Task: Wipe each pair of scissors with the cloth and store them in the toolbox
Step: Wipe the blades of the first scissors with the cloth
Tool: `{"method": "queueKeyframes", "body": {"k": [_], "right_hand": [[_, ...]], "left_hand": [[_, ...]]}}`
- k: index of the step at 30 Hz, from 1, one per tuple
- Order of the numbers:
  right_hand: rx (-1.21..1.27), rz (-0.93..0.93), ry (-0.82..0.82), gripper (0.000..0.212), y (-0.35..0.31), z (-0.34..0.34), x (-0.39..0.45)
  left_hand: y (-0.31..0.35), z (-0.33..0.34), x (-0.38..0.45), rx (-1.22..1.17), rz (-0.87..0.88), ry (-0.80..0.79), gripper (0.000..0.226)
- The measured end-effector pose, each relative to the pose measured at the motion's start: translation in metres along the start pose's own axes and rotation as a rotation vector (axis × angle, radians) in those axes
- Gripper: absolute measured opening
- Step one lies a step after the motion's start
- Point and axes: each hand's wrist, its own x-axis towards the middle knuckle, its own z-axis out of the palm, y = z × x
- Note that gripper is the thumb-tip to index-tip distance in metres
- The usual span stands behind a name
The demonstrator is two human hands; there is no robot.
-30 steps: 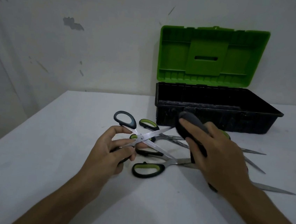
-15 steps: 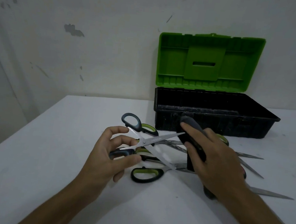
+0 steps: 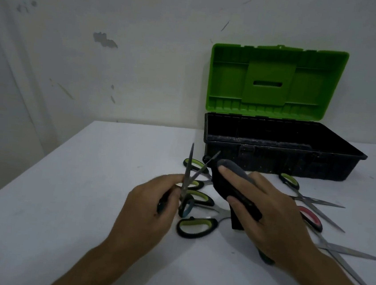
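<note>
My left hand (image 3: 149, 210) grips a pair of dark-handled scissors (image 3: 188, 177) by the handles, blades apart and pointing up and away. My right hand (image 3: 265, 213) holds a dark grey cloth (image 3: 229, 183) draped over its fingers, just right of the blades and close to them. Several more scissors lie on the white table (image 3: 60, 198): green-handled ones (image 3: 196, 226) under my hands, another green-handled pair (image 3: 290, 182) near the box, and a red-handled pair (image 3: 311, 219) at the right. The toolbox (image 3: 280, 161) stands open behind them, black base, green lid (image 3: 274, 81) upright.
A marked white wall rises right behind the table and toolbox. The table's left edge runs diagonally from the wall toward me. Long blades (image 3: 351, 252) stick out to the right near my right forearm.
My left hand has lifted the dark-handled scissors and turned them from lying sideways to blades pointing up. My right hand with the cloth has stayed close beside them.
</note>
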Motion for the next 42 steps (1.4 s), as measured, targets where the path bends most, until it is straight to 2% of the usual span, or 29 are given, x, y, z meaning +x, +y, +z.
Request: {"method": "queueKeyframes", "body": {"k": [2, 8, 13, 20, 23, 27, 33, 39, 42], "right_hand": [[0.006, -0.027, 0.025, 0.050, -0.003, 0.000, 0.000], [0.009, -0.028, 0.127, 0.050, -0.004, -0.004, 0.001], [0.002, -0.046, 0.137, 0.050, -0.009, -0.004, 0.002], [0.009, -0.048, 0.123, 0.052, -0.010, -0.004, 0.001], [0.006, -0.043, 0.127, 0.052, -0.010, -0.004, 0.001], [0.009, -0.032, 0.125, 0.051, -0.010, -0.003, 0.001], [0.003, -0.044, 0.086, 0.050, -0.012, -0.003, 0.001], [-0.072, -0.189, -0.094, 0.047, -0.014, 0.003, 0.000], [-0.110, -0.186, -0.049, 0.044, -0.011, 0.004, 0.003]], "left_hand": [[0.002, 0.001, 0.001, -0.114, -0.113, 0.018, 0.022], [0.008, -0.013, 0.014, -0.670, -0.474, 0.112, 0.020], [0.010, -0.012, 0.013, -0.837, -0.634, 0.011, 0.023], [0.020, -0.012, 0.011, -0.944, -0.631, -0.126, 0.025], [0.019, -0.010, 0.009, -0.951, -0.654, -0.158, 0.015], [0.024, -0.007, 0.006, -1.025, -0.671, -0.152, 0.029], [0.028, -0.008, 0.003, -0.937, -0.628, -0.207, 0.055], [0.030, -0.003, -0.001, -0.802, -0.590, -0.282, 0.059], [0.032, -0.006, -0.001, -0.762, -0.556, -0.297, 0.060]]}}
